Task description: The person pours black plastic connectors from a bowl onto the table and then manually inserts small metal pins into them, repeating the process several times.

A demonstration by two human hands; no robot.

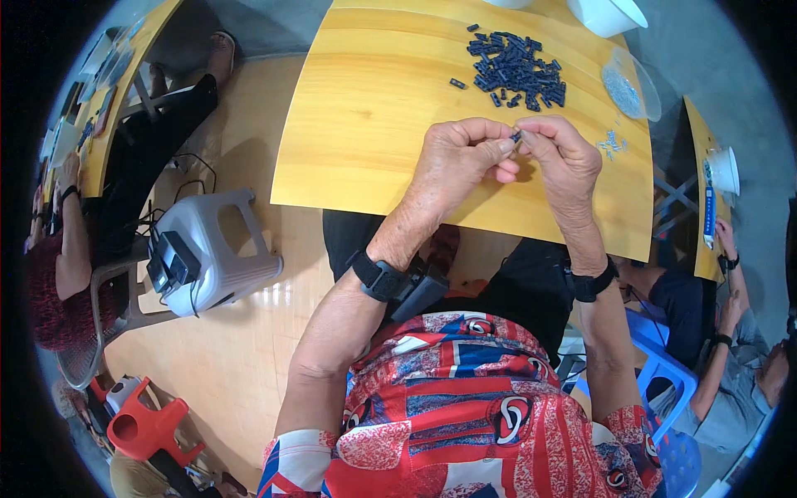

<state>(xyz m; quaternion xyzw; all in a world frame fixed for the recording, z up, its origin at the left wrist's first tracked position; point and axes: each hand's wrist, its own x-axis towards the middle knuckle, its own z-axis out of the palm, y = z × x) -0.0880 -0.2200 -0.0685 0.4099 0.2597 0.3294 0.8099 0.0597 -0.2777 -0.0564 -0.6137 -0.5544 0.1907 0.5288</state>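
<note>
My left hand (pixel 457 158) and my right hand (pixel 566 158) meet above the near part of the yellow wooden table (pixel 374 108). Between the left thumb and index finger sits a small black plastic piece (pixel 516 137). My right thumb and fingertips are pinched against its right side; whether they also grip something tiny is hidden. Beyond the hands lies a heap of similar black pieces (pixel 516 68), with a few strays around it. To the right, several small silvery metal bits (pixel 613 145) are scattered near my right hand.
A clear shallow dish (pixel 650 93) of silvery bits rests at the table's right edge, behind it a white tub (pixel 610 15). A grey stool (pixel 220 253) with black devices stands left, a red stool (pixel 149 419) lower left. Other people sit at tables on both sides.
</note>
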